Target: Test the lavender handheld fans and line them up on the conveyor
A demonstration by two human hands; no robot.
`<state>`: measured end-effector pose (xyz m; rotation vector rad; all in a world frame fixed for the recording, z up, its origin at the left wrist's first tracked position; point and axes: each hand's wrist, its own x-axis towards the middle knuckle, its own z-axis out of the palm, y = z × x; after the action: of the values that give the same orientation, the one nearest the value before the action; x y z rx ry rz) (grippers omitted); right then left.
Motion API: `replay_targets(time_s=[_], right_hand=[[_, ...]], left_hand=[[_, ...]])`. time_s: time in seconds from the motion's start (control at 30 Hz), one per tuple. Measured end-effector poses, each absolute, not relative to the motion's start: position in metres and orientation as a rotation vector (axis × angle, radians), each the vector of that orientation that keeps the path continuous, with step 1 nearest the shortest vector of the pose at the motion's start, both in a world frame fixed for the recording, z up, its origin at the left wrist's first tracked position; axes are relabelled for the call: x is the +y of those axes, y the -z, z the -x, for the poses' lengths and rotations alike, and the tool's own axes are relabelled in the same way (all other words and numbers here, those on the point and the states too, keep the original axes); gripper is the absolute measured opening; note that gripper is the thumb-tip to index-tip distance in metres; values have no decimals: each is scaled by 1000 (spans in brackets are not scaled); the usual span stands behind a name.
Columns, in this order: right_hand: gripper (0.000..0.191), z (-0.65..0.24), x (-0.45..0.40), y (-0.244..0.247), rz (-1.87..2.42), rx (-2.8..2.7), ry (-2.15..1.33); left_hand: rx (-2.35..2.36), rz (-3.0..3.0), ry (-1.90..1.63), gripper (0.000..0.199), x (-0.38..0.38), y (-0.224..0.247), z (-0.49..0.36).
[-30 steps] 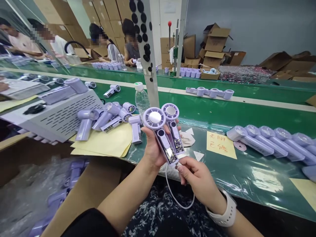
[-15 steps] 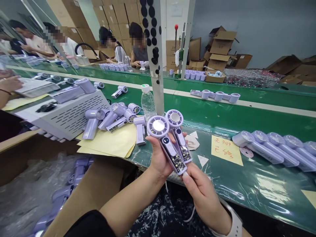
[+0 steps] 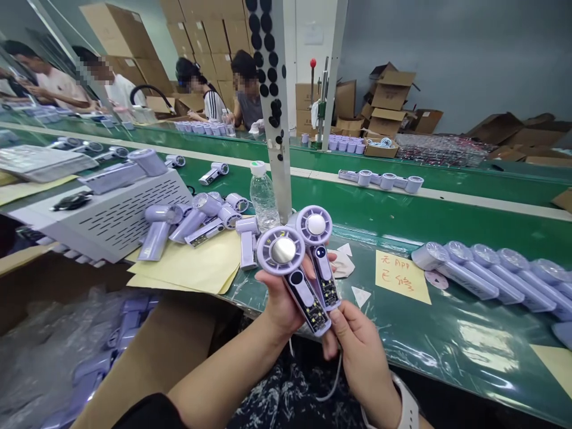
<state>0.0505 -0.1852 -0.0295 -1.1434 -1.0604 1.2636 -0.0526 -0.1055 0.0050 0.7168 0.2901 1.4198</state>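
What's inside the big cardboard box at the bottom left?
The box shows purple pieces and clear, crinkly plastic. Whatever lies underneath them is covered, so I can't tell.

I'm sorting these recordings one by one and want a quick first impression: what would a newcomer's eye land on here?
Probably the two purple handheld fans at the center, inner electronics visible, held in the left hand with the right hand at their lower ends. Next, the yellow note with red handwriting to their right, beside a slanting row of purple fans.
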Motion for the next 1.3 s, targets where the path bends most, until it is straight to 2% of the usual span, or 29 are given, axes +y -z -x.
replay_targets(time_s=[0.13,0.2,0.27,0.37,0.47,0.67,0.83,1.07,1.3], right_hand=[[42,-82,-173,12,1151,-1365,-975],[40,-99,-163,6,1257,-1375,-675],[32,-110,-154,3,1346,-1330,-537],[51,-110,-151,2,1198,-1325,-895],[53,-106,-160,4,974,-1239,-1212],[33,-125,-173,10,1075,-1044,-1208],[28,-127,-179,9,922,-951,-1226],[44,-119,-190,14,995,-914,-1328],[42,-112,-187,21,929,-894,-1366]], left_hand=[[311,-673,-1392,69,-97,-9,62],[360,-682,-1424,59,-96,-11,68],[406,-790,-1365,46,-99,-11,74],[431,-1046,-1100,48,-105,-5,84],[469,-1119,-1038,50,-101,7,97],[578,-975,-1011,40,-76,10,114],[365,-968,-987,48,-100,-6,94],[332,-1049,-885,43,-115,0,71],[373,-1021,-855,40,-114,2,65]])
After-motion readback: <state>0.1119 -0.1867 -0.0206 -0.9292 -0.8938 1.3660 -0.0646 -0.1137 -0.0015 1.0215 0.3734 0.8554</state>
